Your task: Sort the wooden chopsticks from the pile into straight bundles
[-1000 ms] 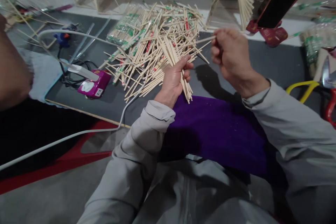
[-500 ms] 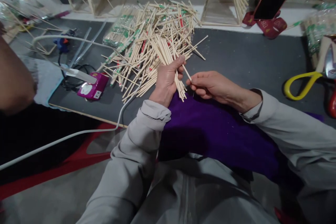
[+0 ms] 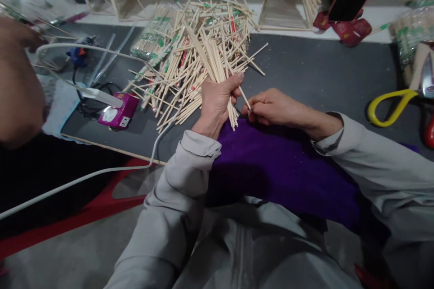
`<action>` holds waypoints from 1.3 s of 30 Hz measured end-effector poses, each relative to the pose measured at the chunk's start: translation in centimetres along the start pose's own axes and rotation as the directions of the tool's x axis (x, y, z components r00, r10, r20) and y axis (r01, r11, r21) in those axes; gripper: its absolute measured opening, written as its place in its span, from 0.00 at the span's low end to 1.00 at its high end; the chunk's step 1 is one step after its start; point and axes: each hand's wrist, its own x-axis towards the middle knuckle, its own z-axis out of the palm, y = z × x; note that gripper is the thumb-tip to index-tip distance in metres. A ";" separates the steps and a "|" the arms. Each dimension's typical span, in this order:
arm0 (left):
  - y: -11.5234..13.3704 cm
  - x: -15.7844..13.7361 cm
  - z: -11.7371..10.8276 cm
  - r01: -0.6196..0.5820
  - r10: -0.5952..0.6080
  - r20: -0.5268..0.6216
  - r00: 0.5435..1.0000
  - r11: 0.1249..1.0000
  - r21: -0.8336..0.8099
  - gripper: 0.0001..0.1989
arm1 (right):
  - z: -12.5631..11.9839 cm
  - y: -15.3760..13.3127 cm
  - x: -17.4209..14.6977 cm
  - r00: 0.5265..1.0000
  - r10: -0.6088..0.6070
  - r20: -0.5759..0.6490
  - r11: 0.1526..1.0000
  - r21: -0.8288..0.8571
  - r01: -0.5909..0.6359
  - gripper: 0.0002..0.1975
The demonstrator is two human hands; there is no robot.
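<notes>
Left hand (image 3: 217, 99): fingers wrapped firmly around a chopstick bundle (image 3: 214, 61), upper ends fanned over the loose pile (image 3: 172, 79) on the tabletop (image 3: 305, 63). Right hand (image 3: 276, 107): thumb and forefinger pinched at the lower tip of a single chopstick (image 3: 244, 96), which slants out beside the bundle. Handling, as judged: light, stiff, smooth; sticks likely to slide lengthwise and snap if bent. Recommended hold: bundle around its middle, singles by the tip.
</notes>
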 end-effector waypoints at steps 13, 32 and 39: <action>0.5 -0.1 -0.3 0.034 -0.033 0.067 0.997 0.999 -0.010 0.16 | 0.2 0.1 -0.2 0.997 0.018 0.073 0.954 0.297 -0.039 0.10; -0.2 0.5 -0.7 0.061 -0.060 0.034 0.998 0.997 -0.051 0.10 | 0.4 0.6 -0.3 0.980 -0.191 0.048 0.946 -0.259 0.197 0.14; -0.5 0.4 -0.5 0.091 -0.090 0.041 0.995 0.995 -0.037 0.10 | 0.2 0.6 -0.1 0.961 -0.275 0.018 0.854 -0.454 0.253 0.11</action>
